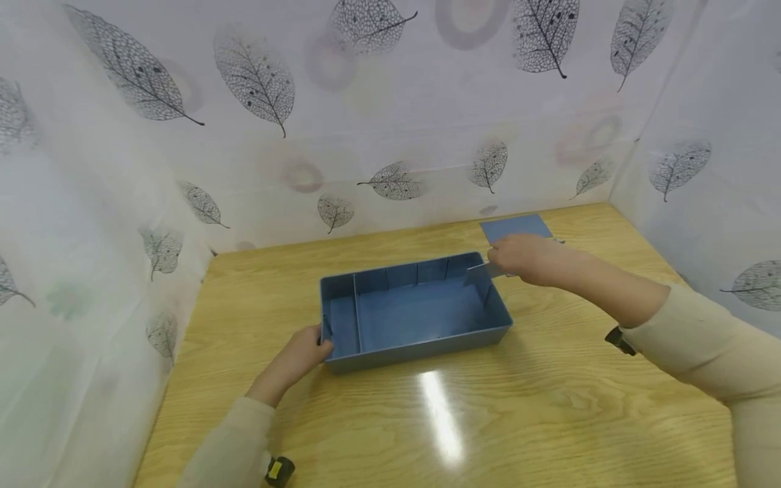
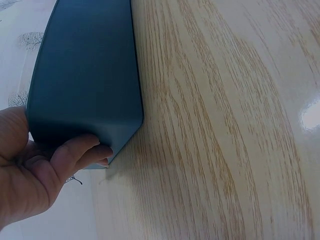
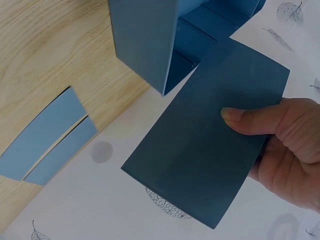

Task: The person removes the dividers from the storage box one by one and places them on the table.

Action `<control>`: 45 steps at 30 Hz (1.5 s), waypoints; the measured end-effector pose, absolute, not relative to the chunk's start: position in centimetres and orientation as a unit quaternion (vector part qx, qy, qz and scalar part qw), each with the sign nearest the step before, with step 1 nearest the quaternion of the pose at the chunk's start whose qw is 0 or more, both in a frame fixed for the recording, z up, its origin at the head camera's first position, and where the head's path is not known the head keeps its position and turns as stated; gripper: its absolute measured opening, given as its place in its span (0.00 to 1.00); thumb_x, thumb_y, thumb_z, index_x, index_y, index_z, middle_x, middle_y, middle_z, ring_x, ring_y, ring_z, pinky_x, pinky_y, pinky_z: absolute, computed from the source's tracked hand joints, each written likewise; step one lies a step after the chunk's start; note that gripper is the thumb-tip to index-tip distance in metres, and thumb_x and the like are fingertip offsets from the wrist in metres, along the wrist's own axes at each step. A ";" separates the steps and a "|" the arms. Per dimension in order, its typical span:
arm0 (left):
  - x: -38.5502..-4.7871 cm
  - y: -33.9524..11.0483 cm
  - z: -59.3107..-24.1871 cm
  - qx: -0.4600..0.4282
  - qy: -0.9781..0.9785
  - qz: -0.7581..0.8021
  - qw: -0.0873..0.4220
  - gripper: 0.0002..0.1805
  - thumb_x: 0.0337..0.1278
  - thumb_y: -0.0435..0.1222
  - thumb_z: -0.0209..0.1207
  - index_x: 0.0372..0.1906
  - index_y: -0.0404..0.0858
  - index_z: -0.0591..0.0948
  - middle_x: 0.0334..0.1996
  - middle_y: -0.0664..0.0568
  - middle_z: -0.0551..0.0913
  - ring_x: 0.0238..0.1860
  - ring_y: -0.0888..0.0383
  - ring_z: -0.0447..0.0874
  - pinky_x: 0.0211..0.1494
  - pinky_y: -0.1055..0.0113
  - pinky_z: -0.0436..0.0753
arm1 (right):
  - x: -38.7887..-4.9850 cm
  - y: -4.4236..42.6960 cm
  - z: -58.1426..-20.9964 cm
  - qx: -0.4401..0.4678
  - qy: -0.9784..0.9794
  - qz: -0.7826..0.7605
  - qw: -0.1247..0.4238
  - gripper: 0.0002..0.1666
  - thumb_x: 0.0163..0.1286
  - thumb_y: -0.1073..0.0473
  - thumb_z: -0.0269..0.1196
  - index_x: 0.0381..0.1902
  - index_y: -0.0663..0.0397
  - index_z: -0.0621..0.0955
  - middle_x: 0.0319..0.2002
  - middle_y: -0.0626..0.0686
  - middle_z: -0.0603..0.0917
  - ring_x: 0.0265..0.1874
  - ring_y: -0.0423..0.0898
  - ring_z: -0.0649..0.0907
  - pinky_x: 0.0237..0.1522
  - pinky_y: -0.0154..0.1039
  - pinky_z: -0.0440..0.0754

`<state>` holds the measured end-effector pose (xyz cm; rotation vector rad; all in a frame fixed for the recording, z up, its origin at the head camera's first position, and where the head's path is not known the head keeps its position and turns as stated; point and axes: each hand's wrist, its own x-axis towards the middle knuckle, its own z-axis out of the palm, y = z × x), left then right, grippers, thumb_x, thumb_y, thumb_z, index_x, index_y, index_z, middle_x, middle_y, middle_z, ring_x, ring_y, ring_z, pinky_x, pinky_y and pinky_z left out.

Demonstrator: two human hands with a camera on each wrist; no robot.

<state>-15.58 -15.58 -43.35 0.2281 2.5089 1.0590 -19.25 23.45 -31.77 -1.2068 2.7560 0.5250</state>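
A blue-grey open box (image 1: 421, 349) lies on the table, with one divider (image 1: 357, 315) standing across it near its left end. My left hand (image 1: 303, 356) grips the box's left end wall; in the left wrist view the fingers of that hand (image 2: 45, 170) curl round the end. At the box's right end my right hand (image 1: 525, 259) pinches a flat blue-grey panel (image 1: 482, 272), held over the right part of the box. The right wrist view shows the thumb of my right hand (image 3: 290, 145) flat on the panel (image 3: 210, 135), beside the box (image 3: 145, 40).
Behind my right hand, flat blue panels (image 1: 515, 227) lie on the wooden table (image 1: 390, 434); two of them (image 3: 47, 127) show in the right wrist view. A leaf-patterned white covering (image 1: 390, 122) rises behind the table and at both sides.
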 end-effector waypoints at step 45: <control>-15.4 -15.6 -43.9 0.080 0.898 0.381 0.204 0.03 0.55 0.31 0.45 0.28 0.37 0.69 0.16 0.54 0.64 0.17 0.60 0.58 0.21 0.68 0.62 | -19.9 34.7 -37.4 -0.346 0.934 0.085 0.007 0.17 0.46 0.85 0.59 0.30 0.65 0.72 0.22 0.57 0.75 0.22 0.52 0.75 0.26 0.44 0.75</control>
